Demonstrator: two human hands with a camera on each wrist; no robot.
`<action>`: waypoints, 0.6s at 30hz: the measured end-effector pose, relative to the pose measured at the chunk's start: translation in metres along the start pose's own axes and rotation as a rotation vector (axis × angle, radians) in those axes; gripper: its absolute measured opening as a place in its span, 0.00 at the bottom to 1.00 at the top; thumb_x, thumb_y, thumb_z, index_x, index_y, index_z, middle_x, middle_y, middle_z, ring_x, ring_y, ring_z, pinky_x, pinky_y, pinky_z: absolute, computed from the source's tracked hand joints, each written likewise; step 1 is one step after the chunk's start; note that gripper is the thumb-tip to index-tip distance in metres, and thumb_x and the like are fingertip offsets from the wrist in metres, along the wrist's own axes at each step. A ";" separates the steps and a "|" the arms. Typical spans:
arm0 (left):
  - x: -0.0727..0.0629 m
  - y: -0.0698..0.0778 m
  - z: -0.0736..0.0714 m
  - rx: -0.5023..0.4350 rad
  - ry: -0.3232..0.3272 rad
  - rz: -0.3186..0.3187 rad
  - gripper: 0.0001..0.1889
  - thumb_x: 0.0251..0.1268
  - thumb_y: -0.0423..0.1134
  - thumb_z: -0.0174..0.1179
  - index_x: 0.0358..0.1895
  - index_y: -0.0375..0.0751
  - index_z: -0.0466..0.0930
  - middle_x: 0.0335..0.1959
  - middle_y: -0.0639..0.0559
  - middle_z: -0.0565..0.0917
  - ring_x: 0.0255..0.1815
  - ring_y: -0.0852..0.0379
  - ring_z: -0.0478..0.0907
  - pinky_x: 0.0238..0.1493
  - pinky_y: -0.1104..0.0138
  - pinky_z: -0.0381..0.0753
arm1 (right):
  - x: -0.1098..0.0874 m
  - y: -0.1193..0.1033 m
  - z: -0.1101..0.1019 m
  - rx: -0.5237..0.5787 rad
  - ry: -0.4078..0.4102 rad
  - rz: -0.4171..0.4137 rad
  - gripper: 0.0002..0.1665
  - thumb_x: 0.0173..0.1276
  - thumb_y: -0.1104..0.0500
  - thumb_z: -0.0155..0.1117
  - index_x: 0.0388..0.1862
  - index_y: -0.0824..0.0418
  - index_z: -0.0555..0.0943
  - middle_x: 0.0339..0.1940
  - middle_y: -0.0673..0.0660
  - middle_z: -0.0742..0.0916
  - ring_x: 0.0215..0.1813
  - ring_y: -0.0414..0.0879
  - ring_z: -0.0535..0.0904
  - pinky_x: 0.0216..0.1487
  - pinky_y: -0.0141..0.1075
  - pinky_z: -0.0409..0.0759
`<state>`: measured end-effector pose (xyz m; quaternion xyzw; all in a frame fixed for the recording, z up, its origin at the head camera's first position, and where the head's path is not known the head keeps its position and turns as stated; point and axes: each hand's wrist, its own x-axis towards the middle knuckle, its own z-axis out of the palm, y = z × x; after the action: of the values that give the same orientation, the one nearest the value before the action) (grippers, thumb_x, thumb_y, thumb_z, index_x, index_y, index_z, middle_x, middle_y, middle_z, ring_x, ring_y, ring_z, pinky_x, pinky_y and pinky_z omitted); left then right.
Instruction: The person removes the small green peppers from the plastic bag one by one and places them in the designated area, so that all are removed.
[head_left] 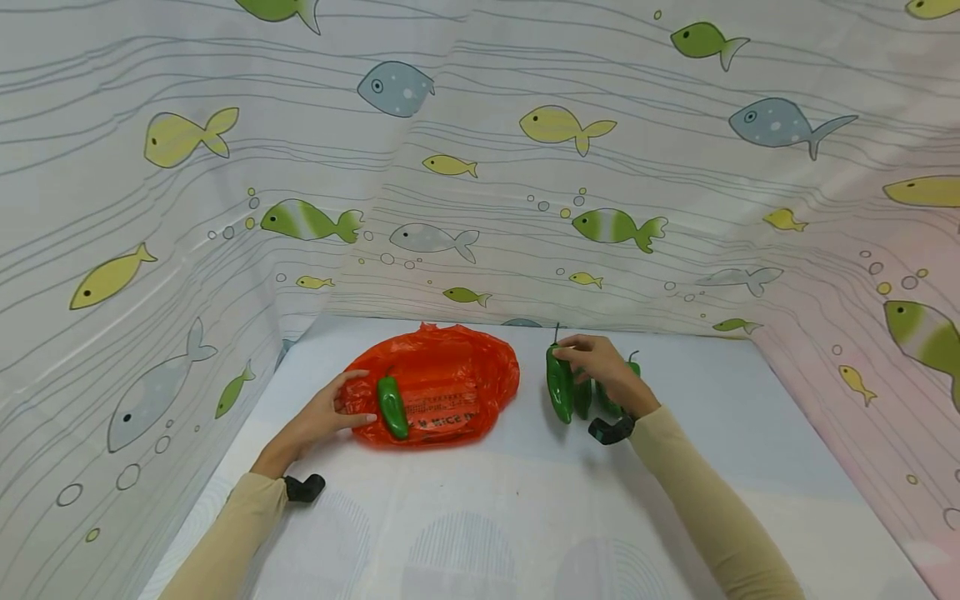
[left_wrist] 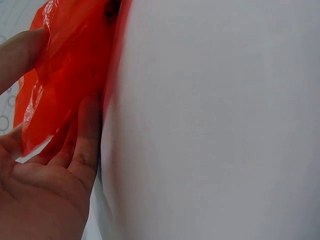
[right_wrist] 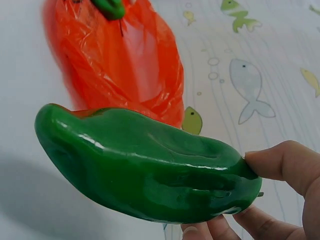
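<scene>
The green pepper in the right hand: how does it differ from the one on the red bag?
The held pepper is gripped near its stem end by the right hand; the bag pepper lies on the red bag. In the head view, the held pepper looks somewhat longer than the bag pepper. In the right wrist view, the held pepper shows nearly whole, while the top edge cuts off the bag pepper. Both are green and glossy.

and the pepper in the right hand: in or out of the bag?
Out: the head view shows the pepper in the right hand, apart from the red bag.
</scene>
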<state>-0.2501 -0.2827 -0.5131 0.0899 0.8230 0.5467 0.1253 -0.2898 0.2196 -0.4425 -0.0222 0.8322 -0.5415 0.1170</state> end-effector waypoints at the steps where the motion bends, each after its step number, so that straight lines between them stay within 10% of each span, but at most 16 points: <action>1: 0.000 0.000 0.000 0.000 0.001 -0.001 0.45 0.61 0.41 0.76 0.78 0.48 0.59 0.74 0.35 0.63 0.67 0.37 0.70 0.60 0.59 0.78 | 0.000 0.002 -0.002 -0.003 0.003 0.001 0.31 0.73 0.45 0.67 0.66 0.62 0.79 0.50 0.59 0.84 0.50 0.54 0.77 0.54 0.52 0.82; 18: 0.000 0.000 0.000 0.014 0.001 0.006 0.45 0.61 0.42 0.75 0.78 0.48 0.59 0.75 0.35 0.61 0.69 0.35 0.68 0.63 0.53 0.75 | -0.016 0.021 -0.038 0.004 0.043 0.019 0.32 0.75 0.44 0.64 0.69 0.62 0.76 0.56 0.61 0.82 0.52 0.55 0.75 0.58 0.54 0.79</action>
<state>-0.2501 -0.2828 -0.5133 0.0932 0.8266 0.5413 0.1227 -0.2807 0.2650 -0.4438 -0.0027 0.8336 -0.5425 0.1044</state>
